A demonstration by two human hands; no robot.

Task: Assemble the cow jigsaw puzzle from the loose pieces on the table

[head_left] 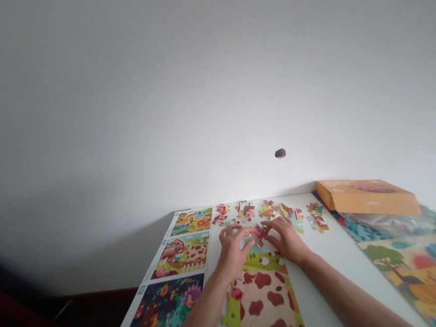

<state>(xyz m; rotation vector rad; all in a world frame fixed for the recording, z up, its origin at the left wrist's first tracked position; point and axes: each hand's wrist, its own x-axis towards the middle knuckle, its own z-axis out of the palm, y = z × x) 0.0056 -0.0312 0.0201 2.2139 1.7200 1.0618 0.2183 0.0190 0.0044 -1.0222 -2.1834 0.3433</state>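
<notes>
Just beyond the top edge of a partly joined cow puzzle (262, 295), my two hands meet over a small puzzle piece (259, 234). My left hand (234, 244) pinches its left side, with the fingertips bent in. On the other side, my right hand (285, 238) grips the piece between thumb and fingers. Purple, pink and yellow show on the piece, though fingers cover part of it. Several loose puzzle pieces (246, 211) lie in small groups behind my hands, along the far side of the white table (322, 266).
A reference sheet (179, 256) with three printed pictures lies along the table's left edge. An orange box (369, 197) stands at the back right by the wall, above a clear plastic bag (390, 223). A finished animal puzzle (420, 279) covers the right side. The wall has a hole (280, 153).
</notes>
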